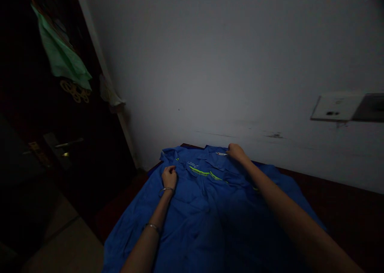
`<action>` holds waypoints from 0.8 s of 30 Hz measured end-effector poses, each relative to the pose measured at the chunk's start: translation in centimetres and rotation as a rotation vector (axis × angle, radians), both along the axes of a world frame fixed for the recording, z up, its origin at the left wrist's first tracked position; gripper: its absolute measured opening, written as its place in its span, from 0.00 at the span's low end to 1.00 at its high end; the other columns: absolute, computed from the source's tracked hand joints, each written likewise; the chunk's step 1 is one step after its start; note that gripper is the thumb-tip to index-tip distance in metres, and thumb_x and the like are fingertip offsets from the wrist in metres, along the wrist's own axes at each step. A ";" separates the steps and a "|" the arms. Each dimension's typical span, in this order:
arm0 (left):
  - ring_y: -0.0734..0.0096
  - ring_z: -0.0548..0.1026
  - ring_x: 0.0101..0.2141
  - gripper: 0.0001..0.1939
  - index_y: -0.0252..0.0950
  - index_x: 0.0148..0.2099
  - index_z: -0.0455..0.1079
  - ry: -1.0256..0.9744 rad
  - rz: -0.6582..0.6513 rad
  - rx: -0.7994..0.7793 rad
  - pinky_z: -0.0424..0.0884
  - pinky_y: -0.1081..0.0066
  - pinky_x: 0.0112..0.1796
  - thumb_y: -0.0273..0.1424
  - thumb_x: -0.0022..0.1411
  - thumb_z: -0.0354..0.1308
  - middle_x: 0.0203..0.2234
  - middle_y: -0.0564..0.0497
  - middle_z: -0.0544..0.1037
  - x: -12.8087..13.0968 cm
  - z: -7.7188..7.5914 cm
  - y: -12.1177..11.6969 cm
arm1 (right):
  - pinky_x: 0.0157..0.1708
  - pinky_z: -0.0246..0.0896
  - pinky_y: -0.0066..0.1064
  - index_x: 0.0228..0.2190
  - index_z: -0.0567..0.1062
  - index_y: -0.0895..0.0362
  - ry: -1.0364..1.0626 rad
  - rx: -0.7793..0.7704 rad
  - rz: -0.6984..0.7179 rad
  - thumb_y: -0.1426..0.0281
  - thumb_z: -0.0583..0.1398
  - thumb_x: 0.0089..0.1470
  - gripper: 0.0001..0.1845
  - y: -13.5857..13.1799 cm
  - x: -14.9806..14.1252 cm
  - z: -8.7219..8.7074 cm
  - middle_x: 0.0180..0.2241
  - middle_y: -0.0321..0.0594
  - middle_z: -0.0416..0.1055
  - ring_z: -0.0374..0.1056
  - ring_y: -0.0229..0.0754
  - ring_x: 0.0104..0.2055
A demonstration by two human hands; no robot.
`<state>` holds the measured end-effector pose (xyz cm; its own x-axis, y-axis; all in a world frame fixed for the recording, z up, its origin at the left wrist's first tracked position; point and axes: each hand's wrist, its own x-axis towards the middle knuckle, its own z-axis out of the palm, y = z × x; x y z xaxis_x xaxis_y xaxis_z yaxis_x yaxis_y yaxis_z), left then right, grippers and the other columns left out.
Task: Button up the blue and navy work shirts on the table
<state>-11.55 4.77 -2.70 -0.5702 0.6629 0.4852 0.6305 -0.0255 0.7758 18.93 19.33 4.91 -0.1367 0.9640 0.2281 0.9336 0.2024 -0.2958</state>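
Here you are with the blue shirt (pixel 187 209) spread across the dark red desk (pixel 339 203), its collar end up towards the pale wall (pixel 192 65), both your bare hands at work on it! Your right hand (pixel 236 152) is up at the shirt's far edge, fingers closed and gripping the cloth there, right beside the small white label (pixel 221 153) on the shirt's chest! And your left hand (pixel 169 177)? That one's over the shirt's left-hand portion, just below the pale lettering (pixel 192 165), fingers curled inward; whether they pinch any cloth, you can't tell in this gloom! Two bracelets on that arm, one at the wrist (pixel 167 189), one farther up (pixel 152 227), both above the shirt! Between your hands, bright yellow-green strips (pixel 199 171) run across the shirt's chest, and there are creases all down its front! Out to the left of the shirt stands the dark door (pixel 99 145), green cloth (pixel 60 51) hanging high on it, metal handle (pixel 69 143) below! And beyond the shirt, over to its right, a socket plate (pixel 337 106) sits on the wall
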 end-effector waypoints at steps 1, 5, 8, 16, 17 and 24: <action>0.67 0.73 0.34 0.13 0.34 0.32 0.73 0.000 -0.003 0.000 0.68 0.67 0.40 0.22 0.48 0.48 0.32 0.47 0.75 0.0 0.0 0.0 | 0.39 0.59 0.29 0.37 0.73 0.65 -0.017 -0.010 -0.010 0.71 0.58 0.47 0.14 0.0 0.3 -0.4 0.39 0.58 0.71 0.67 0.47 0.43; 0.67 0.73 0.34 0.13 0.34 0.31 0.73 0.000 -0.009 0.005 0.68 0.67 0.40 0.22 0.47 0.48 0.31 0.47 0.75 0.1 0.0 0.0 | 0.40 0.59 0.31 0.39 0.72 0.66 -0.047 -0.036 -0.051 0.67 0.58 0.49 0.17 -0.1 0.9 -1.7 0.42 0.59 0.69 0.67 0.49 0.45; 0.67 0.73 0.34 0.13 0.34 0.30 0.73 0.013 -0.012 0.007 0.69 0.67 0.39 0.21 0.47 0.48 0.30 0.47 0.75 0.1 0.1 0.0 | 0.39 0.59 0.30 0.40 0.72 0.66 -0.044 -0.034 -0.076 0.73 0.56 0.50 0.15 -0.1 1.1 -1.6 0.42 0.60 0.69 0.67 0.48 0.45; 0.65 0.73 0.34 0.13 0.33 0.30 0.73 0.046 -0.012 -0.005 0.68 0.65 0.40 0.21 0.48 0.48 0.30 0.46 0.76 0.0 -0.1 0.3 | 0.36 0.58 0.25 0.37 0.75 0.64 0.007 0.068 -0.066 0.77 0.52 0.47 0.16 0.1 1.4 3.7 0.39 0.54 0.72 0.68 0.44 0.42; 0.65 0.73 0.34 0.13 0.34 0.30 0.73 0.043 -0.011 -0.004 0.68 0.65 0.40 0.21 0.48 0.48 0.30 0.46 0.76 -0.1 -0.2 0.4 | 0.37 0.57 0.25 0.37 0.75 0.64 0.017 0.089 -0.057 0.77 0.53 0.47 0.16 0.0 1.5 4.7 0.38 0.54 0.72 0.68 0.44 0.42; 0.67 0.73 0.35 0.13 0.35 0.30 0.72 0.019 -0.031 0.007 0.68 0.68 0.40 0.22 0.49 0.47 0.31 0.49 0.75 0.0 -0.2 -0.1 | 0.40 0.55 0.26 0.39 0.74 0.62 0.059 0.210 0.080 0.73 0.53 0.50 0.16 -1.9 2.0 12.1 0.40 0.50 0.72 0.66 0.43 0.44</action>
<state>-11.57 4.70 -2.85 -0.5400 0.6769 0.5003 0.6441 -0.0504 0.7633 20.91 17.41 17.05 -0.1916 0.8811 0.4323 0.8942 0.3383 -0.2933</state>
